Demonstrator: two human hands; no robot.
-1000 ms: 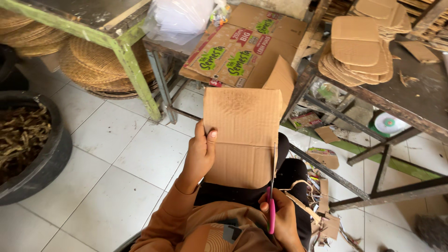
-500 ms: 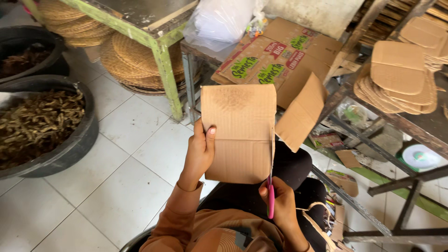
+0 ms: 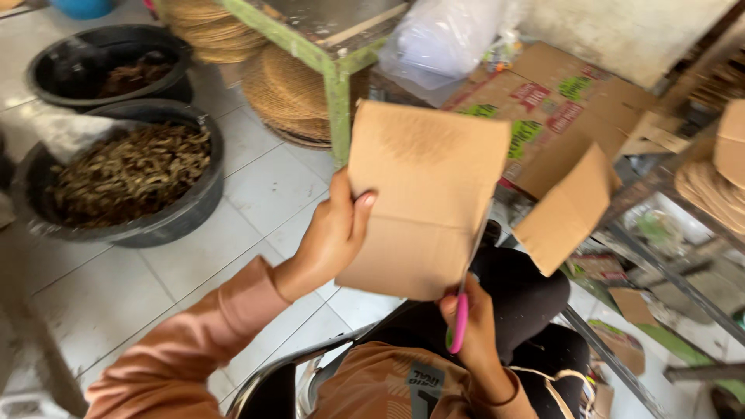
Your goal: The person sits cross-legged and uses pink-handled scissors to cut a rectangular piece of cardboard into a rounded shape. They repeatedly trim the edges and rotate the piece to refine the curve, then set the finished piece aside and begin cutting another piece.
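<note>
Between both hands: cardboard sheet point(image 3: 423, 194), left fingers point(image 3: 358, 213) pinching edge.

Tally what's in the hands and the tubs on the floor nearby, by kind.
Cardboard pieces: 2, the held cardboard sheet and the cut-off cardboard piece
Scissors: 1, pink-handled scissors
Black tubs: 2, near tub, far tub
Total: 5

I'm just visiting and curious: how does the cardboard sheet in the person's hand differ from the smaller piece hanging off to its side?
The cardboard sheet is larger; the smaller cardboard piece is perhaps half its size. The sheet is held by the left hand; no hand touches the piece. The sheet sits nearly square to the camera; the piece tilts away. Both are plain brown cardboard, on either side of the pink-handled scissors in the right hand.
</note>
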